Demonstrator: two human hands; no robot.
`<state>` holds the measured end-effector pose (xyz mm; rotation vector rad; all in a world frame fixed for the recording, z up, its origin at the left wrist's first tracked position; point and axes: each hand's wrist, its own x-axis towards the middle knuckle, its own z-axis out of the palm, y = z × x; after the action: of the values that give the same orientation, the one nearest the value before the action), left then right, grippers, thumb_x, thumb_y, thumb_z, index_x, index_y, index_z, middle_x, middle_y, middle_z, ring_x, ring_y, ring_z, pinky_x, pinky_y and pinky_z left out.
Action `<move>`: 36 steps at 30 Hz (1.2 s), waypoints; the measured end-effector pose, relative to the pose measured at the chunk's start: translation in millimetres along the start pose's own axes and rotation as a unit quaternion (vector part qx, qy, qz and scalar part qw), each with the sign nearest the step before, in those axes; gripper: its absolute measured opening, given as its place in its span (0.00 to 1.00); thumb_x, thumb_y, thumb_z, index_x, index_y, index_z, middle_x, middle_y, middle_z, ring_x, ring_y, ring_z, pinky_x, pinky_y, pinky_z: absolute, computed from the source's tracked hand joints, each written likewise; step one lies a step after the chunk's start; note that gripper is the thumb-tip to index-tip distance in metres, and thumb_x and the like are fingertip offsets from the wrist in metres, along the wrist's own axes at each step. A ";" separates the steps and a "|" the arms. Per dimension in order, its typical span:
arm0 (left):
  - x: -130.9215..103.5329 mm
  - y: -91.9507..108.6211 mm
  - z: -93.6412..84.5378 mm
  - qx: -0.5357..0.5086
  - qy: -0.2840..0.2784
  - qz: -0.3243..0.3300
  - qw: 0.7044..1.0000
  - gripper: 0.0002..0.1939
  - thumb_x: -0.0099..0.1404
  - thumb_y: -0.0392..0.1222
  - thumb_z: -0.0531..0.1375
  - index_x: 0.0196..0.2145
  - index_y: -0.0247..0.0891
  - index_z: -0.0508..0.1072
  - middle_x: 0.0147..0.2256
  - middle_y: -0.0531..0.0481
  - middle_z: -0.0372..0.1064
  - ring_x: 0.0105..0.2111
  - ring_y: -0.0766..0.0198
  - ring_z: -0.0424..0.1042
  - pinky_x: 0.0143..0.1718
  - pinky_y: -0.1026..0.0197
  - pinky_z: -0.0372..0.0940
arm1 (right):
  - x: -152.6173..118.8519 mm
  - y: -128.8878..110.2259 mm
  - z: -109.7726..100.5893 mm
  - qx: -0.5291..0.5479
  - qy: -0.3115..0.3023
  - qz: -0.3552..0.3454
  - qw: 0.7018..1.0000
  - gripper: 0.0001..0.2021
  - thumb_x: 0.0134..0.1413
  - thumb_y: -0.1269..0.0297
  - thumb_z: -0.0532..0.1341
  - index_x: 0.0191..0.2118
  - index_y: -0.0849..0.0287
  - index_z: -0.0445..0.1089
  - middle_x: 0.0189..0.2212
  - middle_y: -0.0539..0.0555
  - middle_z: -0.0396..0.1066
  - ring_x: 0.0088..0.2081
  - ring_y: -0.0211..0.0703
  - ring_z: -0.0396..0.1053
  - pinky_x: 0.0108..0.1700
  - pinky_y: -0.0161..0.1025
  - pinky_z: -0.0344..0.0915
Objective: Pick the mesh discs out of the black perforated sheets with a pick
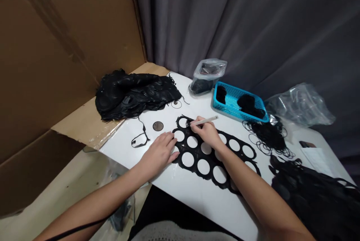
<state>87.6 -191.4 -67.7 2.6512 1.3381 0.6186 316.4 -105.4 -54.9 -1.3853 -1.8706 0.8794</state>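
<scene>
A black sheet with rows of round holes lies flat on the white table. My left hand rests on the sheet's left edge, fingers spread, thumb apart. In my right hand is a slim whitish pen-like tool, gripped near its lower end, over the upper-left holes. Its tip is hard to make out against the black material. Left of the sheet lie a dark round disc and a thin black loop scrap.
A black pile sits at the back left beside cardboard. Behind the sheet stand a clear bag and a blue basket with black pieces. Black rings, another plastic bag and a large black heap lie right.
</scene>
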 end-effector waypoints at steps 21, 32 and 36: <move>-1.5 6.5 -3.2 -0.183 0.043 -0.075 0.979 0.30 0.67 0.43 0.62 0.63 0.40 0.58 0.64 0.35 0.56 0.64 0.46 0.59 0.62 0.43 0.61 | -31.0 -30.5 21.8 0.077 -0.084 -0.012 0.993 0.06 0.58 0.60 0.60 0.31 0.55 0.68 0.35 0.52 0.75 0.39 0.46 0.72 0.43 0.42 0.65; 49.2 -18.5 -32.2 -0.682 0.024 -0.194 0.705 0.29 0.57 0.39 0.71 0.56 0.38 0.68 0.26 0.59 0.64 0.31 0.67 0.73 0.42 0.62 0.66 | -19.5 -54.4 -3.4 0.301 -0.095 0.095 0.944 0.19 0.46 0.51 0.70 0.27 0.55 0.59 0.27 0.49 0.72 0.32 0.41 0.68 0.35 0.37 0.62; 38.6 -15.1 -36.2 -0.789 -0.018 -0.226 0.571 0.21 0.61 0.38 0.68 0.52 0.35 0.72 0.25 0.54 0.68 0.30 0.67 0.73 0.35 0.66 0.66 | -19.9 -47.7 6.3 0.360 -0.109 0.124 0.918 0.23 0.42 0.51 0.72 0.25 0.55 0.58 0.23 0.47 0.68 0.29 0.39 0.67 0.35 0.38 0.65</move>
<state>82.1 -154.8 -27.0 0.7799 0.6216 0.9447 290.4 -136.0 -21.7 -1.0808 -1.2947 1.6998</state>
